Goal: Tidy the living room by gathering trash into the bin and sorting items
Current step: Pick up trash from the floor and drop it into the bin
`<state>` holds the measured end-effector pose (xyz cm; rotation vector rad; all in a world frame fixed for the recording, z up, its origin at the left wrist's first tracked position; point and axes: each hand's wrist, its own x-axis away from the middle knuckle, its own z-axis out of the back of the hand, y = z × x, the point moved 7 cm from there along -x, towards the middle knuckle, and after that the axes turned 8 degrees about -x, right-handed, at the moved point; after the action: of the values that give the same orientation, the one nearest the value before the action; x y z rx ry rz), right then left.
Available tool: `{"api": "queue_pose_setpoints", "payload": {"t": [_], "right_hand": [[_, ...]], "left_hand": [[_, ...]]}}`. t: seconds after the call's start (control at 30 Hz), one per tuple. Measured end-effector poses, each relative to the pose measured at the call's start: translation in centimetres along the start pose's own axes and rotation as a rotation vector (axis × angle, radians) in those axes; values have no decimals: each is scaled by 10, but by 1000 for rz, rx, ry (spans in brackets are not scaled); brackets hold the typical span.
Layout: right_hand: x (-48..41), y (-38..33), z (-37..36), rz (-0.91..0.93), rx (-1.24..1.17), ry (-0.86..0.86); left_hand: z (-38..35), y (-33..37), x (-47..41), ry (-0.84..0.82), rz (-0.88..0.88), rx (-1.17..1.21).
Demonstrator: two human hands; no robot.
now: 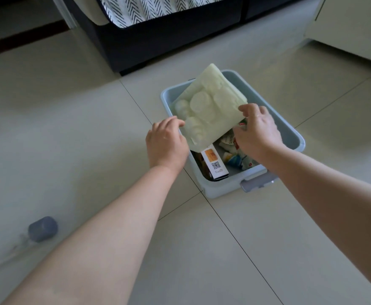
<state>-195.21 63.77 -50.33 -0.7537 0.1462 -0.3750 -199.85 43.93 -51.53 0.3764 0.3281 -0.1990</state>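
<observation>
Two hands (167,142) (258,130), one bin (220,190), one moulded tray (211,106), one carton (215,164) — one bottle (42,228).
</observation>
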Motion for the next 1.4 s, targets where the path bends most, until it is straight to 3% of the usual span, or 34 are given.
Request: {"api": "queue_pose_setpoints", "payload": {"t": [0.07,0.43,0.57,0.87,1.07,1.4], "right_hand": [[2,1,-2,-18,12,-1],[64,-86,-78,523,97,-220],[79,-108,-115,536,95,-338],[116,-128,-180,542,123,-500],[117,-128,-200,507,132,-531],[128,-144,-227,508,107,-609]], "left_hand": [[-3,-14,0,-47,95,-7],[12,-134,44,-232,369,-202],[29,-193,80,-288,577,-246],[64,-296,127,-431,787,-453],[77,-344,143,-555,774,-577],[67,-365,156,-769,600,-726]]}}
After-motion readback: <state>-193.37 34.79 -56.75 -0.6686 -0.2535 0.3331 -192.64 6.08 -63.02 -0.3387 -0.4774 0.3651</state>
